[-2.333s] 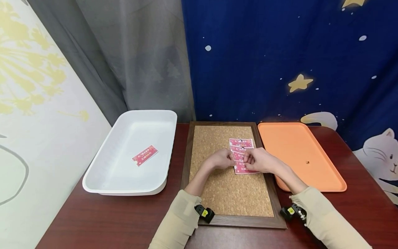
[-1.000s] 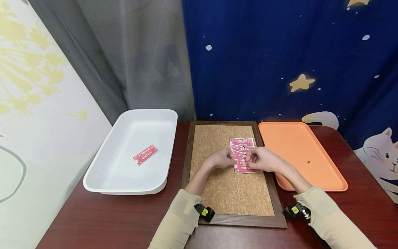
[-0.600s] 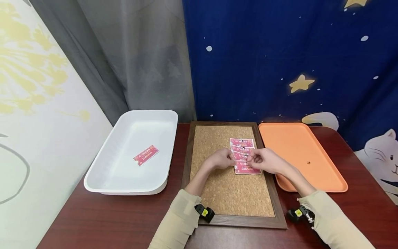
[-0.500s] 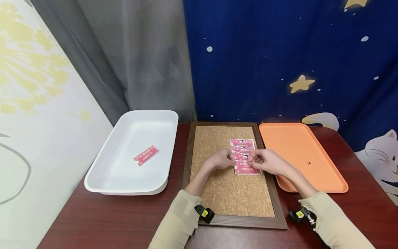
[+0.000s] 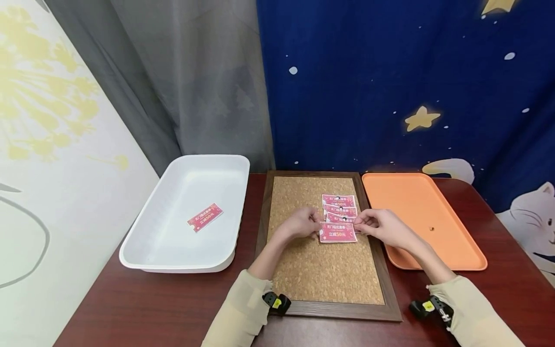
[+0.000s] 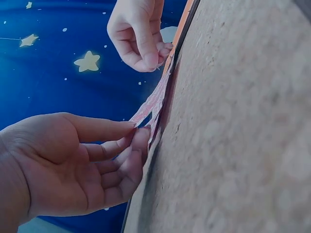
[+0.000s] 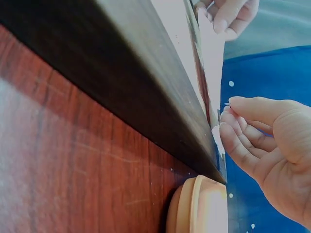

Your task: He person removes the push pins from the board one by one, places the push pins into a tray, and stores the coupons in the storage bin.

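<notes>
My left hand (image 5: 300,223) pinches the left edge of a pink coupon (image 5: 337,234), whose tilted strip (image 6: 148,108) shows at the fingertips in the left wrist view. This coupon overlaps the lowest of several pink coupons on the cork board (image 5: 323,274). Three of those, stacked in a column, carry dark pushpins, such as the top coupon (image 5: 327,199). Just right of the coupons is my right hand (image 5: 386,227). Its thumb and fingertips pinch a small pin (image 7: 227,104), seen as a thin metal tip in the right wrist view.
A white plastic bin (image 5: 178,262) at left holds one pink coupon (image 5: 205,218). An orange tray (image 5: 399,193) at right holds one small pushpin (image 5: 431,229). The board's dark wooden frame (image 5: 338,311) lies on the reddish table (image 5: 143,308), with curtains behind.
The lowest coupon has shifted left with my left hand, uncovering more of the one above. My right hand has drawn right, away from the coupons.
</notes>
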`<act>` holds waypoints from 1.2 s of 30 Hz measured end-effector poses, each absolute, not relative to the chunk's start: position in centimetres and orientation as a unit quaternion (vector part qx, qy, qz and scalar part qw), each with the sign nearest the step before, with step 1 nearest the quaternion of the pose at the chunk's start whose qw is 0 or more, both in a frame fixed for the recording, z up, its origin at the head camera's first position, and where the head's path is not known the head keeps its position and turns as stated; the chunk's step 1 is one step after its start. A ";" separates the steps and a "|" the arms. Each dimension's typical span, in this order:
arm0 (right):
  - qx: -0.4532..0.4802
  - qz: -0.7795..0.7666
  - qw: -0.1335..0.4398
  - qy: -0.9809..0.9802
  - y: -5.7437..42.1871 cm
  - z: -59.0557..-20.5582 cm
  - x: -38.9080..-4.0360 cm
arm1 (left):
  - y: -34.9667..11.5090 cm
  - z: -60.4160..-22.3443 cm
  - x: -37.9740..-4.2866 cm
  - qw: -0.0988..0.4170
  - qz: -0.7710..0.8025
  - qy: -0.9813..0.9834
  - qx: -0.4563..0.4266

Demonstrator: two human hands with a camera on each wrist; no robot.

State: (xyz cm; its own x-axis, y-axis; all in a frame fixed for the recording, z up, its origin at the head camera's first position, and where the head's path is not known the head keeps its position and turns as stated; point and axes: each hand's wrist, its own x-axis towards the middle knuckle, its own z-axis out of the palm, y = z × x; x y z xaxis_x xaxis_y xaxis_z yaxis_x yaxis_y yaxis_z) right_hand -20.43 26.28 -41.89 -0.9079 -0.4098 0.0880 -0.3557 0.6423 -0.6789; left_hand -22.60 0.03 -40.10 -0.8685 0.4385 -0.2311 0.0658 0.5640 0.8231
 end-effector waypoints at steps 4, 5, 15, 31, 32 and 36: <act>-0.205 -0.372 0.021 0.905 26.6 -41.8 -20.2 | -0.7 -39.8 -22.4 0.196 0.461 0.854 0.140; -0.203 -0.373 0.017 0.905 26.7 -41.7 -20.1 | -0.9 -39.8 -22.4 0.192 0.464 0.854 0.139; -0.177 -0.394 -0.013 0.902 27.9 -41.6 -19.2 | -3.1 -39.2 -21.9 0.164 0.467 0.860 0.126; -0.164 -0.404 -0.072 0.897 31.8 -42.1 -18.1 | -7.0 -38.7 -21.7 0.107 0.443 0.878 0.145; -0.159 -0.404 -0.076 0.898 32.0 -42.1 -18.0 | -7.2 -38.6 -21.7 0.104 0.442 0.879 0.147; -0.150 -0.401 -0.090 0.899 32.9 -42.1 -17.8 | -8.3 -38.2 -21.7 0.089 0.442 0.879 0.155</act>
State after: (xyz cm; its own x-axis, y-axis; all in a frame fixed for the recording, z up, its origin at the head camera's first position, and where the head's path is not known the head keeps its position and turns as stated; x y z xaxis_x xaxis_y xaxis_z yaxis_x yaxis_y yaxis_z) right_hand -17.79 32.88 -42.15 -0.9386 -0.1984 0.2823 -0.3426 0.6336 -0.6937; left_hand -21.67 -8.28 -38.19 -0.9359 0.3519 -0.0186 0.1946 0.5602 0.8052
